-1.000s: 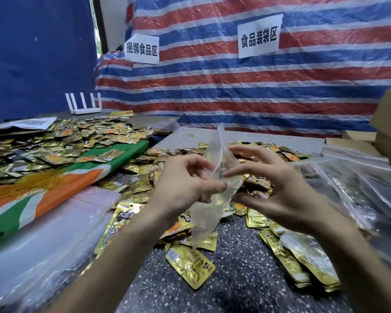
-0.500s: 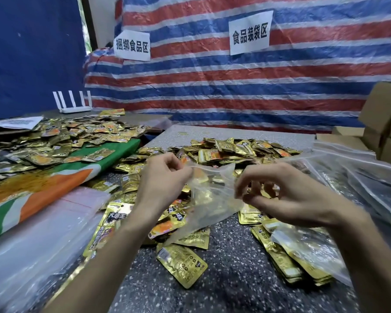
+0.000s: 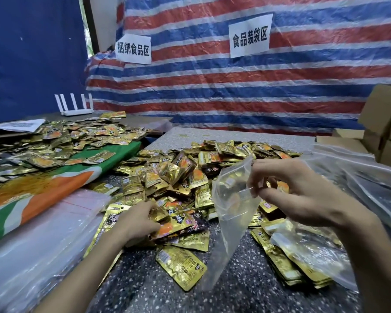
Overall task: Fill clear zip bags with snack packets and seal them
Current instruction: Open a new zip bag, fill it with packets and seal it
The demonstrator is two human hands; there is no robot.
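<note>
A clear zip bag (image 3: 231, 206) hangs open and empty in the air, pinched at its top edge by my right hand (image 3: 296, 190). A big heap of gold snack packets (image 3: 190, 170) covers the speckled table (image 3: 235, 136) ahead. My left hand (image 3: 138, 222) is down on the near edge of the heap, its fingers curled round a few gold and orange packets (image 3: 174, 224). One loose packet (image 3: 181, 267) lies flat near the table's front.
Filled clear bags (image 3: 303, 256) lie under my right forearm, more clear bags (image 3: 359, 177) to the right. A stack of empty bags (image 3: 32, 256) lies at the left. Another packet heap (image 3: 54, 143) covers a green and orange cloth (image 3: 43, 193). Cardboard boxes (image 3: 384, 123) stand far right.
My left hand has let go of the bag's mouth and dropped onto the packet heap, gripping packets. My right hand alone now holds the bag, raised slightly to the right.
</note>
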